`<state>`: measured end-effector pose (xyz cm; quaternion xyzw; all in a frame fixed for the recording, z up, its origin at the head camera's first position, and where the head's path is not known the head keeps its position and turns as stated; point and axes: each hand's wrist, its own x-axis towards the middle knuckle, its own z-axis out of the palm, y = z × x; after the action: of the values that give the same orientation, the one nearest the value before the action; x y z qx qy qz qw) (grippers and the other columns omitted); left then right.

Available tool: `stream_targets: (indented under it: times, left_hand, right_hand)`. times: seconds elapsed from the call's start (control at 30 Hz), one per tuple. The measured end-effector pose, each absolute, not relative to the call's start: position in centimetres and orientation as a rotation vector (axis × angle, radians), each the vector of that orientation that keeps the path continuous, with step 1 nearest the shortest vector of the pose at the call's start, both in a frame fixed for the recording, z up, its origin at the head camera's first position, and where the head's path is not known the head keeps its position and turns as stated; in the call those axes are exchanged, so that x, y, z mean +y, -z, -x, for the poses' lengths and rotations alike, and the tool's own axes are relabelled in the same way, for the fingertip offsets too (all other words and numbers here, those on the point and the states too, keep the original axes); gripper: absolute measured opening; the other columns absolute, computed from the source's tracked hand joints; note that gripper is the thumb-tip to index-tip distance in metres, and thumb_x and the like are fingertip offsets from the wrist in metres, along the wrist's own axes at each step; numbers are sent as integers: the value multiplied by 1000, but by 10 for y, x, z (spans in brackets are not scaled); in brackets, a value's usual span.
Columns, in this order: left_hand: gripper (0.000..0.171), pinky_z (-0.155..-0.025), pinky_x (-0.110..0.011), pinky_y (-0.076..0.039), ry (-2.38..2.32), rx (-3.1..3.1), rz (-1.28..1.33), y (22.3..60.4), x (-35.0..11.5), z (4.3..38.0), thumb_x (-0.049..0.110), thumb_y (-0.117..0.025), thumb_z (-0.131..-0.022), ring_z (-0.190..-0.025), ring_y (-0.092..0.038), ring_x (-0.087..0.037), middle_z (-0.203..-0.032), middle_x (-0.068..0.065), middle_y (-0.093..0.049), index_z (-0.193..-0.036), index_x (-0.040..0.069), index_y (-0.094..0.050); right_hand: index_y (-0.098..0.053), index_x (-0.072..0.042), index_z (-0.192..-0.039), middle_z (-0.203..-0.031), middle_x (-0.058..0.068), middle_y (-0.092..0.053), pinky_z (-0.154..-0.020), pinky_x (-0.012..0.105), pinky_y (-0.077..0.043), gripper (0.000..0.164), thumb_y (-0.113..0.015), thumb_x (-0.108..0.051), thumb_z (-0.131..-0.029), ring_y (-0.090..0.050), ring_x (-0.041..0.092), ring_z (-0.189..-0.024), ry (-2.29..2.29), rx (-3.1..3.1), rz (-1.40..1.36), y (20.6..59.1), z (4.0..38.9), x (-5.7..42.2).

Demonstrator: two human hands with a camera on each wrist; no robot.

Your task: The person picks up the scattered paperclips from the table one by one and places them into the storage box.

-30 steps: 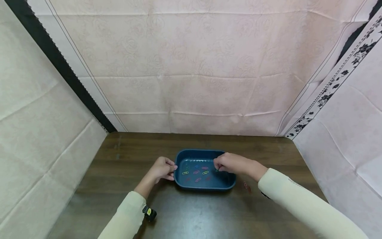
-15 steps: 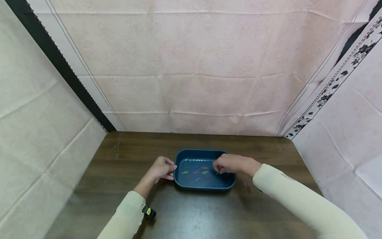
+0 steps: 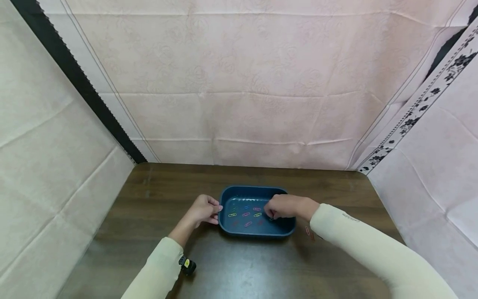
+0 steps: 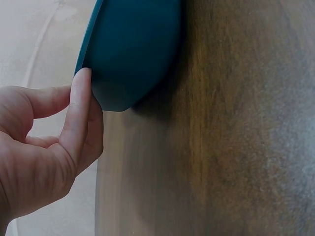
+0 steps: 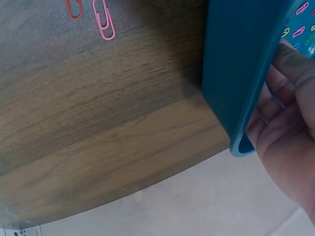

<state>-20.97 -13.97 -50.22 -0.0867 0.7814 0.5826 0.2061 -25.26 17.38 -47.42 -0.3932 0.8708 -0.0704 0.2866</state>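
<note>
A dark blue rectangular tray (image 3: 254, 236) sits on the table with several coloured paper clips lying in it, among them a yellow paper clip (image 3: 232, 215) and a pink paper clip (image 3: 248, 224). At its left end my left hand (image 3: 203, 209) pinches the rim between thumb and fingers; the left wrist view shows the tray's outer wall (image 4: 133, 54) there. Inside the right part of the tray is my right hand (image 3: 285, 206), fingers curled down near the floor. A small green paper clip (image 3: 271, 219) shows at its fingertips, mostly hidden by them.
On the brown wooden table (image 3: 239, 270), a pink paper clip (image 5: 104, 19) and a red paper clip (image 5: 74, 9) lie just right of the tray. Pale cloth (image 3: 239, 83) hangs behind the table and along both sides.
My right hand has shifted slightly left and toward me inside the tray, the green paper clip moving with its fingertips. The left hand keeps its place on the rim.
</note>
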Motion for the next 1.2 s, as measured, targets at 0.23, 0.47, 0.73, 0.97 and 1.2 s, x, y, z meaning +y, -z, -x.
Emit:
stream_targets:
  times: [0.23,0.47,0.73,0.97,1.2]
  left_hand:
    - [20,-66,-34,-66,-1616,2180,251,500,-139,210,7,-66,-101,-71,-65,-22,-96,-20,-64,-114,-6,-61]
    - [20,-67,-34,-66,-1597,2190,249,502,-138,210,9,-67,-101,-72,-65,-22,-99,-21,-64,-115,-6,-61]
    - [20,-67,-34,-66,-1596,2189,244,502,-135,208,8,-65,-101,-71,-66,-22,-101,-23,-65,-114,-6,-61]
    - [20,-66,-34,-66,-1599,2186,240,501,-136,208,7,-66,-101,-70,-65,-21,-98,-21,-64,-114,-7,-61]
    - [19,-64,-34,-66,-1611,2185,240,502,-138,208,6,-66,-101,-69,-63,-20,-95,-20,-63,-113,-7,-61]
  right_hand:
    - [-69,-16,-93,-81,-8,-63,-65,18,-51,8,-68,-14,-101,-55,5,-69,104,2322,1084,476,253,171]
    - [-69,-16,-90,-76,-6,-60,-60,19,-46,12,-68,-10,-100,-52,5,-65,90,2330,1056,482,247,168]
    - [-67,-19,-88,-75,-9,-60,-62,19,-48,13,-71,-13,-98,-54,5,-66,68,2358,1006,490,245,168]
    - [-70,-19,-92,-79,-10,-62,-64,20,-52,8,-72,-13,-98,-56,5,-68,108,2368,1022,487,245,172]
    - [-71,-15,-97,-86,-10,-66,-74,20,-58,4,-74,-13,-96,-59,5,-77,184,2403,1088,470,247,176]
